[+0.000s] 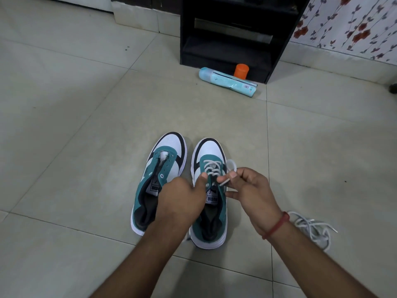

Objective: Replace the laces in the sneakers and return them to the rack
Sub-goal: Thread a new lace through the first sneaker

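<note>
Sneakers in teal, white and black stand side by side on the tiled floor (75, 104), toes pointing toward the black rack (236, 29) well beyond them. The left sneaker (160, 175) has bare eyelets and no lace; the right sneaker (209, 190) carries a white lace (211, 166) crossed through its lower eyelets only. The left hand (182, 196) grips the right sneaker's eyelet flap, thumb pressed near an open eyelet. The right hand (247, 190) pinches the lace's free end between thumb and forefinger, the other fingers curled in, with a loop of slack arching above the knuckles.

Several things could go wrong, as I judge it. The tip could miss or fray against the eyelet if the flap shifts under the thumb. The slack loop could catch on a finger and tighten unevenly, leaving one end too short to tie. Skipping an eyelet looks easy, since the hands cover the upper row. A loose pile of white laces (311, 230) lies on the floor just beside the right wrist; a sweep of that arm could drag or tangle it. A pale blue spray can (227, 81) and an orange cap (241, 70) lie at the rack's foot and could get knocked when the shoes go back.
</note>
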